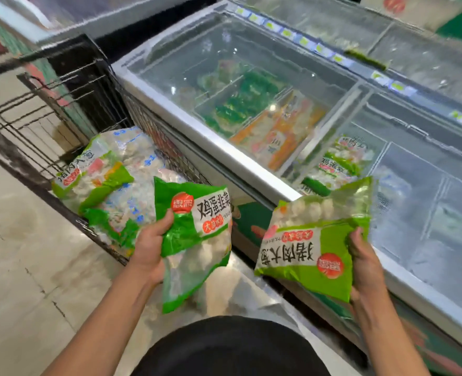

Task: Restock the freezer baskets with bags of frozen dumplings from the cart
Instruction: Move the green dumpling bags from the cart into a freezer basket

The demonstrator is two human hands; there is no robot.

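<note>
The left hand has a closed grip on a green bag of dumplings, thumb across the front just under the round red logo and the other fingers hidden behind the pack. This bag hangs roughly upright, its printed label readable from the camera side and its clear lower half showing pale dumplings. The right hand grips a second green bag along its right edge, fingers curled over the rim. That bag lies tilted and turned round, so its lettering reads upside down, with the red logo near the lower right corner.

Both bags are held in the air, apart from each other, between the cart and the freezer. The left one is over the near corner of the black wire cart, where more bags of the same green and clear kind lie heaped. The right one is just in front of the freezer's metal rim.

Behind the rim, under sliding glass, sit wire baskets with green packs and an orange pack. Further right, matching green dumpling bags lie in a compartment; whether the glass above them is slid open is hard to tell through the blur. A dark shirt fills the bottom edge, over a pale tiled floor.
</note>
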